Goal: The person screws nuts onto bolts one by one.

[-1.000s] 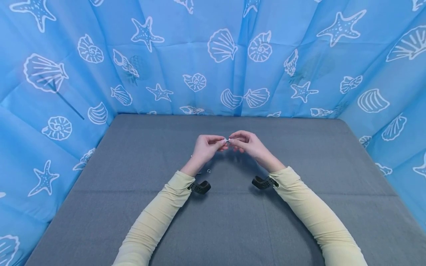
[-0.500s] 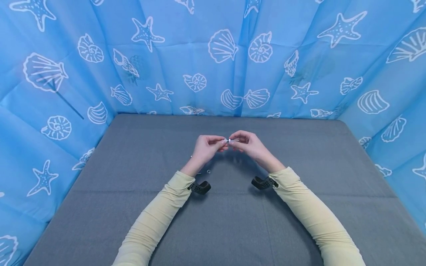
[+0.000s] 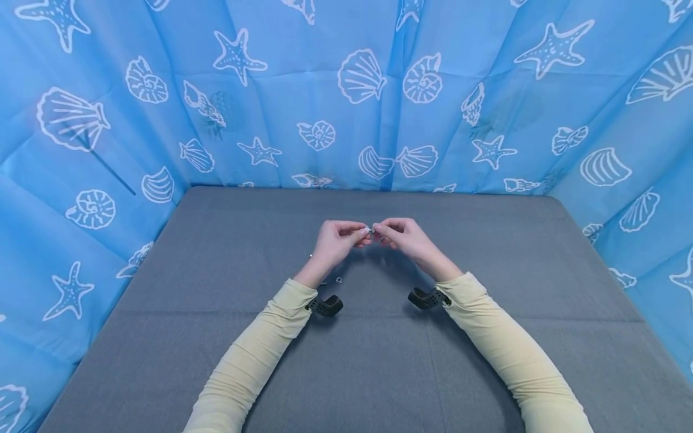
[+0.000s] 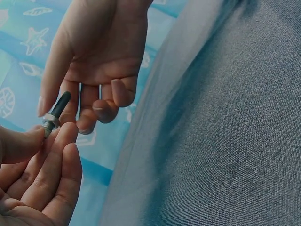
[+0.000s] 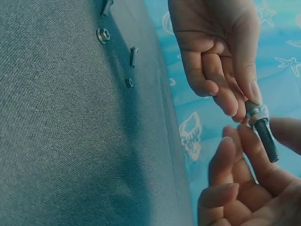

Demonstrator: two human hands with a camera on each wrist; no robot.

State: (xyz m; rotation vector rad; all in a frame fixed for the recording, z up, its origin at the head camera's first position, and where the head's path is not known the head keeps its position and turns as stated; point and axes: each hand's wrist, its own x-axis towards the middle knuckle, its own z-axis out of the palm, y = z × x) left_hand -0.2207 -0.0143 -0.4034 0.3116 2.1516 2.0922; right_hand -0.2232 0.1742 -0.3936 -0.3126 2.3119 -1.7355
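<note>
My left hand [image 3: 335,242] pinches the head end of a dark metal bolt [image 5: 267,141] between thumb and fingertips, above the table. A silvery flanged nut [image 5: 256,118] sits on the bolt near the head, with the threaded shank sticking out past it. My right hand [image 3: 407,236] faces the left; its thumb and index finger lie on either side of the nut [image 4: 51,120], around the shank. Their exact contact with the nut is partly hidden. The right hand's other fingers are loosely bent beneath.
On the grey cloth-covered table [image 3: 379,373] lie a loose flanged nut [image 5: 103,36], a bolt [image 5: 134,56], a smaller nut [image 5: 130,83] and another bolt [image 5: 107,7], left of the hands. A blue seashell-print curtain [image 3: 325,90] hangs behind and beside the table.
The right thumb and fingers have shifted about the nut, and that hand sits slightly lower. The left hand keeps its hold on the bolt nearly still.
</note>
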